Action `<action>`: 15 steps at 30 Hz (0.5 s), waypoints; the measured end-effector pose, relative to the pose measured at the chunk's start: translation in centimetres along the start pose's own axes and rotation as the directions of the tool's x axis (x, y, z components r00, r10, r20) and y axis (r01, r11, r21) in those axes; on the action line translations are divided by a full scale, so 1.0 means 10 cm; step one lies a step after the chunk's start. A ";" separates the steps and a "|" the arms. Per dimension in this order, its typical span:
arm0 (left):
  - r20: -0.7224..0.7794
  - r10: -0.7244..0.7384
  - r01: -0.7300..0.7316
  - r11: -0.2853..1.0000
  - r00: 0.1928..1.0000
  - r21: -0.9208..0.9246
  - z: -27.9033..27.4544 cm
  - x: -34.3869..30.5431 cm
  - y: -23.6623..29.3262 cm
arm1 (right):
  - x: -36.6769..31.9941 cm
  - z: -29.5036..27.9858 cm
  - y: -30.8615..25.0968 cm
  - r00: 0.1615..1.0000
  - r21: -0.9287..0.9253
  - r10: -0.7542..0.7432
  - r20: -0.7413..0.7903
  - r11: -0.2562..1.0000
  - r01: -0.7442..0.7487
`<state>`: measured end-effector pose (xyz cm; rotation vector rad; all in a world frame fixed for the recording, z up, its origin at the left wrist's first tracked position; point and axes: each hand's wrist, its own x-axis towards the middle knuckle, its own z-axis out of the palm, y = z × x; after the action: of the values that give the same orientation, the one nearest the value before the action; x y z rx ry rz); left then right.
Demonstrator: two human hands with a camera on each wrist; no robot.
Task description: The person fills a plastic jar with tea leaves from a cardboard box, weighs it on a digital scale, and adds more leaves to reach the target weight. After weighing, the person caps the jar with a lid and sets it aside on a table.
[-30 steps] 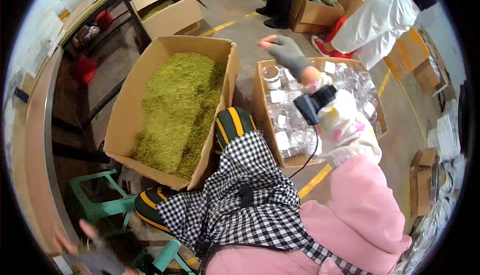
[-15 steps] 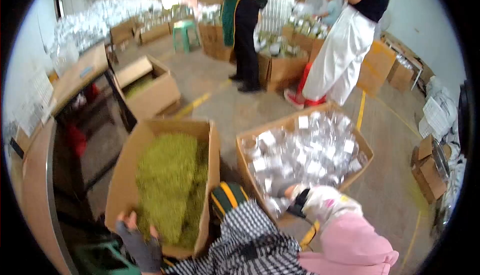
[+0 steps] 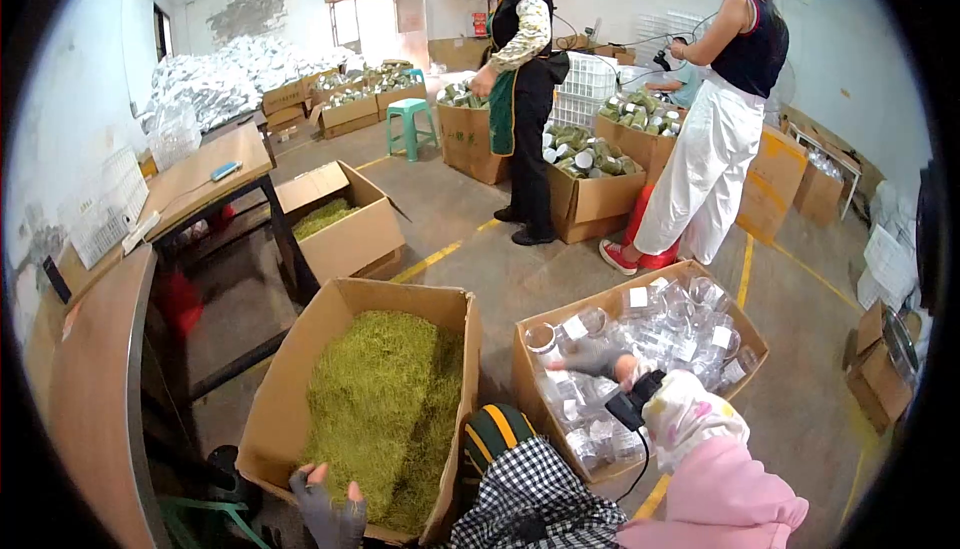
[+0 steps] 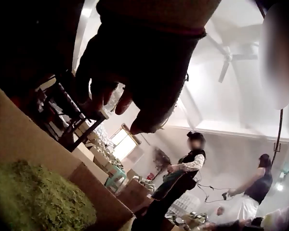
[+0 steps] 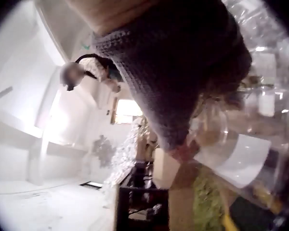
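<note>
My left hand (image 3: 332, 514), in a grey fingerless glove, is at the near left corner of a cardboard box (image 3: 290, 379), thumb and fingers spread apart with nothing between them. Fine, dry green plant material (image 3: 385, 399) fills that box. In the head view my right hand (image 3: 598, 361), gloved alike, reaches into a second box (image 3: 535, 399) of clear plastic jars (image 3: 650, 334) with white labels. Its fingertips are right beside a clear jar (image 3: 543, 342). The right wrist view has a labelled jar (image 5: 241, 156) close by the fingertips; I cannot tell whether the hand grips it.
A wooden table (image 3: 95, 369) runs along the left. Another box (image 3: 350, 239) of green material stands ahead. Two people stand beyond, near boxes of filled jars (image 3: 590, 164) and a green stool (image 3: 410, 124). A cable (image 3: 640, 469) hangs from my right wrist.
The head view has tilted up. My right hand has come down from above the jars to among them. My left hand has moved from beside the table to the green box's near corner.
</note>
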<state>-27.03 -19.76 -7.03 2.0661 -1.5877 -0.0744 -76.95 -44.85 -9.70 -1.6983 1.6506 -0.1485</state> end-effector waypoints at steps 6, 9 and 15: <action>0.241 0.031 0.113 0.820 0.970 -0.561 0.25 0.31 0.17 | -0.04 0.71 -1.89 0.885 0.473 -0.464 0.037 0.788 0.394; 0.260 0.031 0.228 0.388 0.965 -0.893 0.27 0.37 0.21 | -0.12 1.30 -2.79 0.763 0.308 -0.600 0.242 0.793 0.526; 0.038 -0.135 0.094 0.434 0.990 -0.896 0.45 0.56 -0.76 | 0.44 2.50 -3.34 0.631 0.633 -0.600 0.491 0.744 0.215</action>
<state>-20.21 -25.25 -12.69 1.2522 -0.9727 -0.7675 -35.15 -42.00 -10.19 -1.4248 0.5511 -0.1640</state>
